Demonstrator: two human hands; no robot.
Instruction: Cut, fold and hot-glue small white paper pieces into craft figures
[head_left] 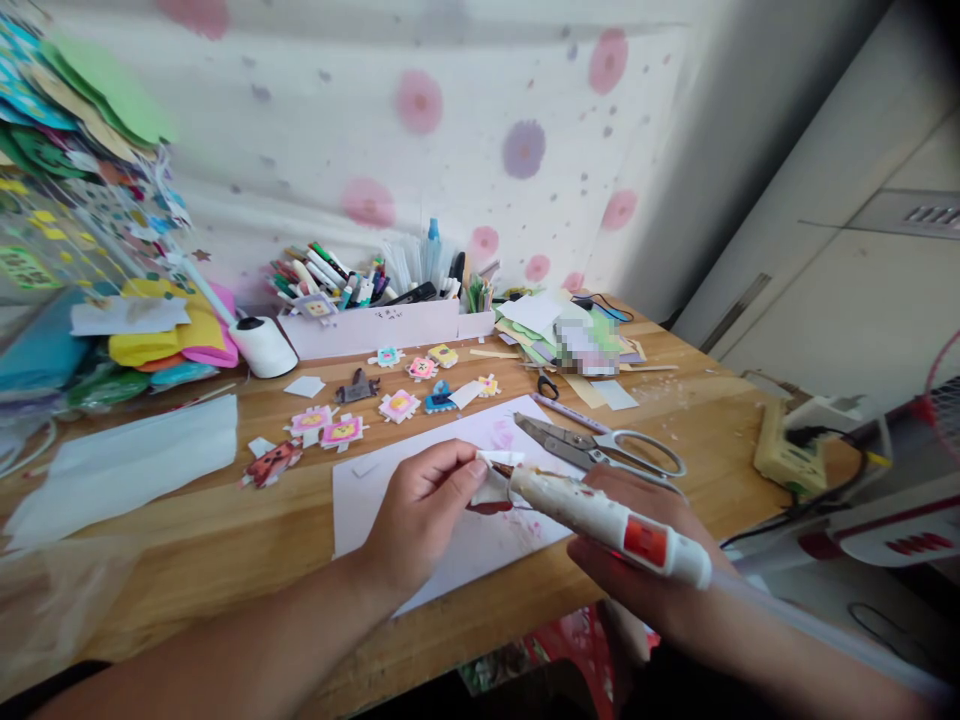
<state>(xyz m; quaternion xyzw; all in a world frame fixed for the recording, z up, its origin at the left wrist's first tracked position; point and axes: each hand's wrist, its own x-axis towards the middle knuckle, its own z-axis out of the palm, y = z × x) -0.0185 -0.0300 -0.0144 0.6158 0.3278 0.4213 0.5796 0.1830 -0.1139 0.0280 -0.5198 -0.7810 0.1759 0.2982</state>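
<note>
Head view: at the centre of the frame, the small paper piece (489, 488) should be light, thin and easily creased, best pinched by an edge away from the nozzle (502, 468); it looks white, with dark red along its bottom. The left hand (424, 500) has its grip pinched on it, the right hand (637, 582) wraps the glue gun (574, 499), both over a white sheet (435, 565) on the tabletop (277, 570).

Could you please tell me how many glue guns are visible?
1: the glue gun in the right hand, its nozzle near the white paper held by the left hand.
</note>
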